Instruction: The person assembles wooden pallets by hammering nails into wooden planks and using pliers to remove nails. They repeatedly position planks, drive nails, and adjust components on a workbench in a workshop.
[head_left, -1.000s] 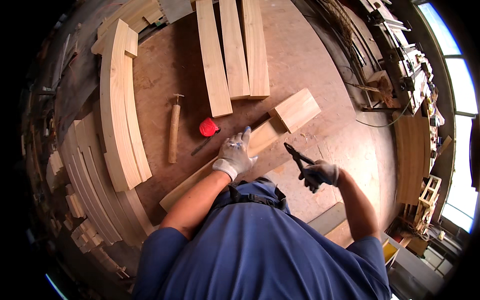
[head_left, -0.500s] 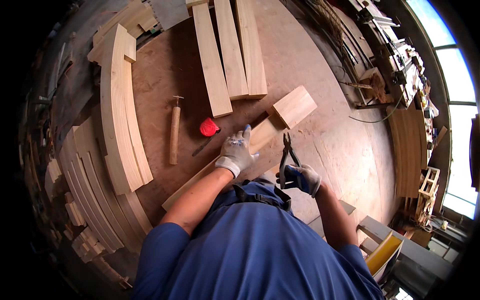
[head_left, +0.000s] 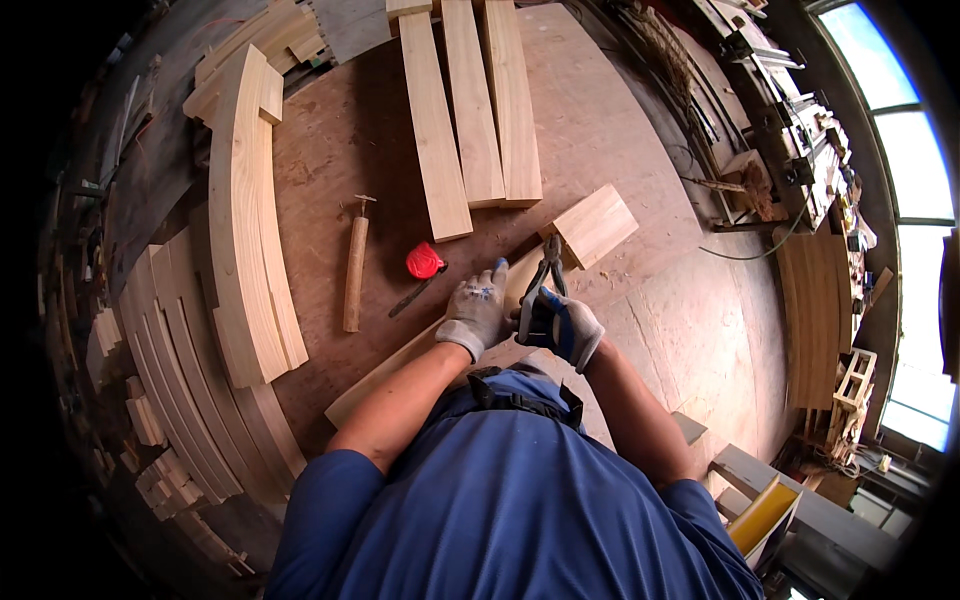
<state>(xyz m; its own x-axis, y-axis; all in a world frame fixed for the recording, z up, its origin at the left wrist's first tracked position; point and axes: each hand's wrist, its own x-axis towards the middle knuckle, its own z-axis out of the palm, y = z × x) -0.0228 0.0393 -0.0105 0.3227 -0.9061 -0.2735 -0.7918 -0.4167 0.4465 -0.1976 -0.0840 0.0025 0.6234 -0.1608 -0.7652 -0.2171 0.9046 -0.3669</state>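
Observation:
My left hand point(head_left: 476, 310), in a grey work glove with blue fingertips, rests with fingers stretched out on a long wooden beam point(head_left: 390, 370). The beam runs diagonally in front of my body, and a thicker wooden block point(head_left: 598, 226) forms or sits at its far right end. Gloved as well, my right hand point(head_left: 568, 330) is closed round the handles of a pair of pliers point(head_left: 550, 262). Their jaws point away from me and are over the beam beside the block's near left corner. What lies between the jaws is too small to make out.
A hammer point(head_left: 355, 270) and a red tape measure point(head_left: 424, 261) lie on the wooden worktop point(head_left: 630, 130), left of my hands. Three planks point(head_left: 470, 120) lie beyond. Curved timbers point(head_left: 245, 230) stand along the left; a clamp-laden bench point(head_left: 790, 120) is at the far right.
My right hand has brought the pliers leftward, from beside the beam to over it near the block. My left hand stays on the beam. The view has shifted slightly.

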